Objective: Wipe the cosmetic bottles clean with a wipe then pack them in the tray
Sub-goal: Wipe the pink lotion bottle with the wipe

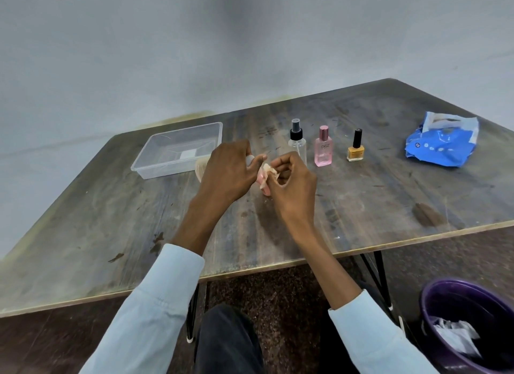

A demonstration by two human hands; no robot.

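Observation:
My left hand grips a small pink bottle, mostly hidden between my hands. Against that bottle my right hand presses a crumpled wipe. A beige object peeks out behind my left hand, beside the tray. Standing in a row just beyond are a clear spray bottle with a black pump, a pink perfume bottle and a yellow nail polish bottle. The clear plastic tray sits at the left with no bottles in it.
A blue pack of wipes lies open at the far right of the wooden table. A purple bin with used wipes stands on the floor at the lower right. A wall rises behind the table.

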